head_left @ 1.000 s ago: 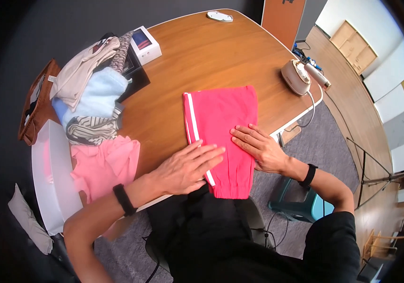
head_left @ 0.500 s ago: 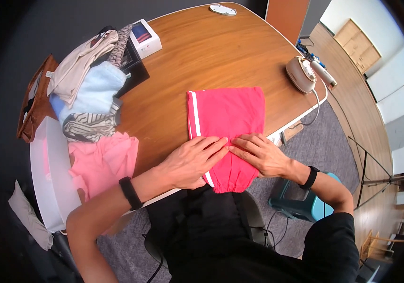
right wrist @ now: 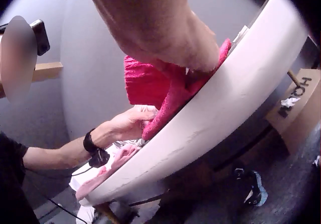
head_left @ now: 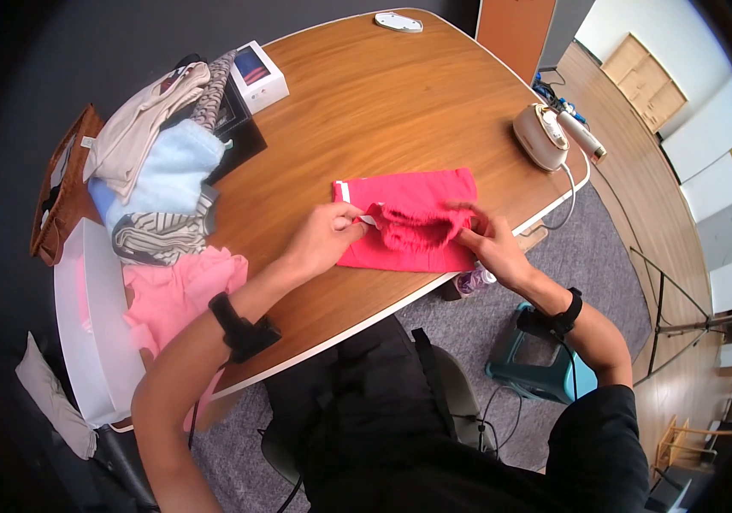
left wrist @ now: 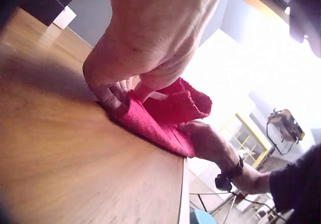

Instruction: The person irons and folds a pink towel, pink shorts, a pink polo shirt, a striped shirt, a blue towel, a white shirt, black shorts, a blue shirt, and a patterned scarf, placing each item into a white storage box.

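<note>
Hot-pink trousers point(head_left: 400, 260) with a white side stripe lie folded on the wooden table point(head_left: 298, 295) near its front edge. Their gathered elastic end point(head_left: 417, 232) is turned up over the rest and stands partly off it. At its left side, my left hand point(head_left: 319, 238) pinches the cloth by the white stripe between thumb and fingers. My right hand point(head_left: 499, 246) grips the opposite side of the gathered end, its thumb at the fold. In the left wrist view the raised cloth point(left wrist: 155, 126) shows between both hands, close over the tabletop.
Left, a clothes pile point(head_left: 165, 171), a pink garment point(head_left: 182, 295) and a white bin point(head_left: 92, 316) stand near a brown basket point(head_left: 67, 192). Boxes point(head_left: 261, 81) sit behind. A small iron point(head_left: 541, 141) with its cord rests at the right edge; a teal stool point(head_left: 546, 359) stands below.
Both hands lay flat on the trousers, then drew together near the elastic end. Now that end is lifted and folded away from the body, and the hands have moved forward and apart, holding its sides.
</note>
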### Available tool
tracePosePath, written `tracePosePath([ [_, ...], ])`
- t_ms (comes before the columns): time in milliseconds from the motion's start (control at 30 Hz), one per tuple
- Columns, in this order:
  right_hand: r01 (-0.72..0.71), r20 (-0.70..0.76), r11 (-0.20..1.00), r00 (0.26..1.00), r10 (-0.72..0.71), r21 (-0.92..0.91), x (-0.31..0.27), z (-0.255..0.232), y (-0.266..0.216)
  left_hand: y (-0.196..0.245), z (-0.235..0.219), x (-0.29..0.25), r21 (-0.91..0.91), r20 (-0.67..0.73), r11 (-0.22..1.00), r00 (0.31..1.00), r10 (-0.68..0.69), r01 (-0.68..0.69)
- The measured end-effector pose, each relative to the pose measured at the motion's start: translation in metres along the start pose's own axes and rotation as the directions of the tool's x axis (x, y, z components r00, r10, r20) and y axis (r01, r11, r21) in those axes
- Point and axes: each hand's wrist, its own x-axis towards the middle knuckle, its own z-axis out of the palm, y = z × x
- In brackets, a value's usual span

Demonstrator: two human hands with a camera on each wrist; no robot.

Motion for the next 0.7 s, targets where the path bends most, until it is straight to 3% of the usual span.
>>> tracePosePath([
  [33, 0.020, -0.070, 0.997, 0.997, -0.015, 0.073, -0.001, 0.004, 0.000, -0.003, -0.002, 0.002, -0.013, 0.000, 1.000, 1.000, -0.020, 0.020],
  [167, -0.157, -0.098, 0.980, 0.981, 0.169, 0.119, 0.018, -0.002, 0.006, -0.003, 0.000, 0.001, 0.043, -0.072, 0.999, 0.997, -0.021, 0.024],
  [200, -0.220, -0.068, 0.975, 0.974, 0.218, -0.024, 0.018, -0.007, -0.001, 0.000, 0.000, 0.001, 0.067, -0.074, 0.997, 0.997, -0.033, 0.038],
  [300, -0.274, -0.083, 0.953, 0.961, 0.265, -0.129, 0.024, -0.009, -0.005, 0.003, 0.002, 0.002, 0.147, -0.105, 0.988, 0.994, -0.027, 0.042],
  [333, -0.239, -0.123, 0.897, 0.970, 0.208, -0.370, 0.022, -0.008, -0.012, -0.001, 0.005, 0.001, 0.179, -0.131, 0.984, 0.991, -0.002, 0.026],
  [400, -0.165, -0.151, 0.614, 0.986, 0.075, -0.772, 0.017, -0.004, -0.032, -0.001, 0.007, 0.000, 0.243, -0.156, 0.970, 0.987, 0.025, 0.014],
  [500, -0.040, -0.110, 0.419, 0.984, -0.143, -0.907, 0.013, -0.005, -0.015, 0.009, 0.008, -0.004, 0.359, -0.160, 0.933, 0.985, 0.068, -0.006],
  [567, -0.025, -0.130, 0.387, 0.960, -0.249, -0.922, 0.004, 0.002, -0.026, 0.014, 0.010, -0.007, 0.459, -0.164, 0.887, 0.976, 0.145, -0.055],
  [600, -0.020, -0.140, 0.371, 0.944, -0.299, -0.929, 0.001, 0.005, -0.031, 0.017, 0.011, -0.009, 0.582, -0.148, 0.799, 0.946, 0.288, -0.153],
  [667, 0.253, 0.054, 0.300, 0.840, -0.540, -0.920, -0.002, 0.008, -0.032, 0.034, 0.018, -0.015, 0.783, -0.051, 0.544, 0.842, 0.538, -0.301],
  [700, 0.380, 0.146, 0.240, 0.751, -0.644, -0.894, -0.003, 0.011, -0.031, 0.034, 0.023, -0.012, 0.797, 0.044, 0.480, 0.829, 0.557, -0.366],
])
